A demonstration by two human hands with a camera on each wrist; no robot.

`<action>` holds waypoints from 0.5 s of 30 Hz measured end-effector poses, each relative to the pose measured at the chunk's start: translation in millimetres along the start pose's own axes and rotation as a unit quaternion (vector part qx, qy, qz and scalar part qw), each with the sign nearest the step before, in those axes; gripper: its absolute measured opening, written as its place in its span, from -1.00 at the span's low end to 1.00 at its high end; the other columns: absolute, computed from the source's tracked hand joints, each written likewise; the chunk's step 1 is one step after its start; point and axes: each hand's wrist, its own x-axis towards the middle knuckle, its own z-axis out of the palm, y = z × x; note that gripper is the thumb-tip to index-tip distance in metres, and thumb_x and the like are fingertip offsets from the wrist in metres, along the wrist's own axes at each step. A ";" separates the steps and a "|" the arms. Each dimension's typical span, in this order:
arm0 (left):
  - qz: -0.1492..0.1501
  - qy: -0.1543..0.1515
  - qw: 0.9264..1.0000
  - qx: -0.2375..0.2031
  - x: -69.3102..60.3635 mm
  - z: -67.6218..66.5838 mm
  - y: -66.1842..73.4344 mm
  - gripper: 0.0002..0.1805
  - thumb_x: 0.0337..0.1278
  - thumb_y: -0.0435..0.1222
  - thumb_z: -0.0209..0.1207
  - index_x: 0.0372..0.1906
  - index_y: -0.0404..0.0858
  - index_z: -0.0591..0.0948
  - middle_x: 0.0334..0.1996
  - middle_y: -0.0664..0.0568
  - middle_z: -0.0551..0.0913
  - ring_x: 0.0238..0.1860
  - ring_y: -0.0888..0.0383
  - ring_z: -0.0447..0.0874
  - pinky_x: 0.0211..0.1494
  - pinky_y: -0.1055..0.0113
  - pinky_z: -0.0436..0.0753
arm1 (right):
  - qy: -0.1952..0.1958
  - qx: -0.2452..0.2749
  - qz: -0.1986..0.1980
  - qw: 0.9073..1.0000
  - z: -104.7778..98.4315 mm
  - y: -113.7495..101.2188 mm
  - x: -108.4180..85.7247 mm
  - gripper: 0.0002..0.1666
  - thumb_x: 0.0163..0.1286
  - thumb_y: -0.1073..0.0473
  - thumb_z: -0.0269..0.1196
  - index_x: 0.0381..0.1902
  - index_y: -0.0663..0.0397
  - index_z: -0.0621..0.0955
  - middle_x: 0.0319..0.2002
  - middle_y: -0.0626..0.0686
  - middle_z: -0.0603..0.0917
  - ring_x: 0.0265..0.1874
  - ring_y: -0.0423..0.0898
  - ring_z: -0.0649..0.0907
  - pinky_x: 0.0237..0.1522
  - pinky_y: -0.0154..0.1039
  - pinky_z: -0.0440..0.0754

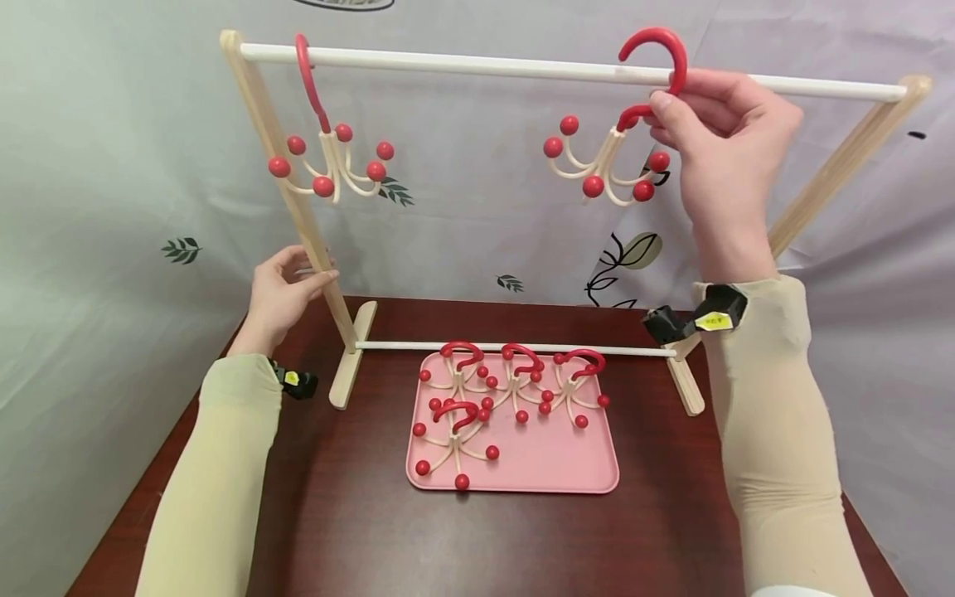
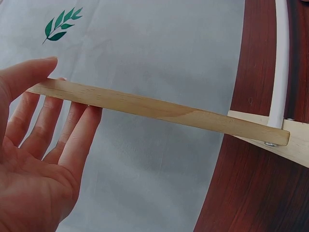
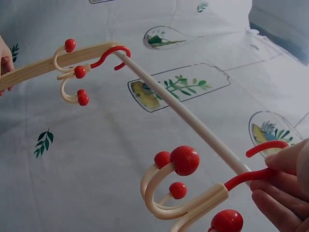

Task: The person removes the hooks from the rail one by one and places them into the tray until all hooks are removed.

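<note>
My right hand (image 1: 731, 153) pinches the red hook (image 1: 663, 37) of a multi-arm hanger (image 1: 608, 156) between thumb and fingers. The hook arches above the white rail (image 1: 477, 64), its free end just over it in the head view. Cream arms tipped with red balls spread below. My left hand (image 1: 278, 297) holds the left wooden post (image 2: 154, 105) of the rack, thumb on one side and fingers on the other. A second hanger (image 1: 330, 157) hangs by its red hook near the rail's left end, also visible in the right wrist view.
On the dark red table (image 1: 336, 514) stands a pink tray (image 1: 552, 464) with several more hangers (image 1: 455, 439), all with red hooks. Behind the tray runs the rack's lower white bar (image 1: 634, 351). The right post (image 1: 850, 170) rises beside my right wrist. A patterned light cloth (image 1: 462, 249) hangs behind.
</note>
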 end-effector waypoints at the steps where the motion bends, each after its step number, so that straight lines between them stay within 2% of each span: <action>1: -0.001 0.000 1.000 0.000 -0.2 0.0 -0.2 -0.52 0.24 -0.25 0.41 0.23 -0.19 0.59 0.03 0.01 0.67 -0.04 0.27 0.69 -0.08 0.47 0.66 | 0.003 0.003 0.000 1.000 -0.7 -0.8 -0.2 -0.71 0.13 0.33 0.57 -0.17 0.27 0.78 -0.23 0.18 0.78 -0.25 -0.03 0.78 -0.09 -0.31 0.69; 9: -0.003 0.001 1.000 0.005 -0.1 -0.2 -0.1 -0.46 0.24 -0.24 0.41 0.27 -0.28 0.55 0.05 0.00 0.66 -0.03 0.27 0.69 -0.08 0.48 0.66 | 0.017 0.032 -0.015 0.999 -6.5 -8.5 -4.2 -0.64 0.07 0.37 0.59 -0.16 0.37 0.75 -0.24 0.26 0.77 -0.26 0.03 0.78 -0.13 -0.26 0.71; 15: -0.002 0.004 1.000 0.008 -0.4 -0.9 1.2 -0.48 0.25 -0.24 0.41 0.26 -0.26 0.56 0.06 -0.01 0.66 -0.03 0.26 0.68 -0.08 0.49 0.66 | 0.011 0.015 -0.016 1.000 -10.7 -14.1 -17.5 -0.62 0.06 0.33 0.61 -0.15 0.35 0.76 -0.24 0.26 0.76 -0.28 0.02 0.78 -0.13 -0.26 0.71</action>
